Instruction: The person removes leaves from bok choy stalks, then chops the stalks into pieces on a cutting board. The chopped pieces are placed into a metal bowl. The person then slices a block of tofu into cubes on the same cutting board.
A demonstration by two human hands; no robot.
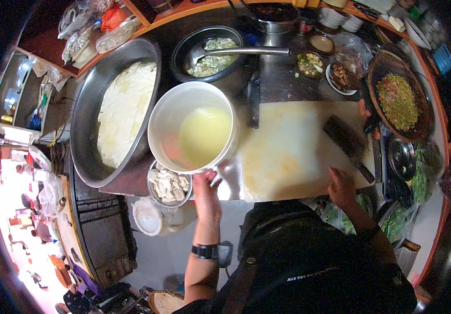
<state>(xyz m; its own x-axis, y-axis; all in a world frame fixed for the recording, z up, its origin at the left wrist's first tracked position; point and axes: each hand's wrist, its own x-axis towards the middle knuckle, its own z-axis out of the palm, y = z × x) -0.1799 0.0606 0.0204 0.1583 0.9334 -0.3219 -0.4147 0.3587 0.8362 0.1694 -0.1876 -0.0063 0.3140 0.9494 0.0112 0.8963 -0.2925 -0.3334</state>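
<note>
My left hand (206, 190) grips the near edge of a white plastic tub (162, 147), tilted so that the pale yellow liquid (205, 135) inside shows. Just below the tub sits a round metal bowl of pale chunks (169, 183). My right hand (342, 188), slightly blurred, holds nothing over the front right of a worn whitish cutting board (288, 145). Its index finger is extended and the others look partly curled. A dark-bladed cleaver (345, 137) lies on the board nearby, handle towards me.
Left stands a large metal basin (80, 117) holding pale flat sheets (127, 114). Behind the tub is a dark bowl (178, 62) with a metal ladle (245, 51). Small dishes, including chopped scallion and garlic (309, 62), stand behind the board; a basket of chopped green-and-red pieces (398, 100) is at right.
</note>
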